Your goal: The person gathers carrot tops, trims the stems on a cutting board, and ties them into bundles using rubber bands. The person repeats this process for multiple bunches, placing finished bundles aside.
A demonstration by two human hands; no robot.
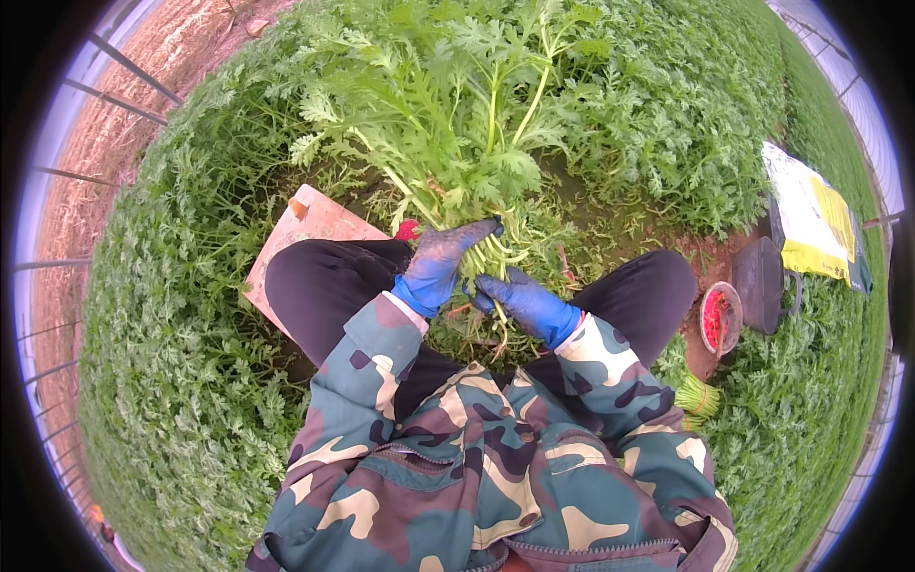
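My left hand (447, 264), in a soiled blue glove, is closed around the stems of a large bunch of leafy greens (457, 136), which look like garland chrysanthemum. The leaves fan out away from me above the fist. My right hand (525, 300), gloved the same way, has its fingers on the lower stem ends (504, 314), just below and right of the left hand. Its fingertips are partly hidden, so its exact grip is unclear. Loose trimmings (557, 243) lie on the ground between my bent legs.
A pinkish board (322, 222) lies under my left knee. To the right are a tied bundle of greens (699, 400), a round container with red pieces (718, 318), a dark plastic basket (759, 286) and a white-yellow bag (815, 214). Dense growing greens (179, 322) surround me.
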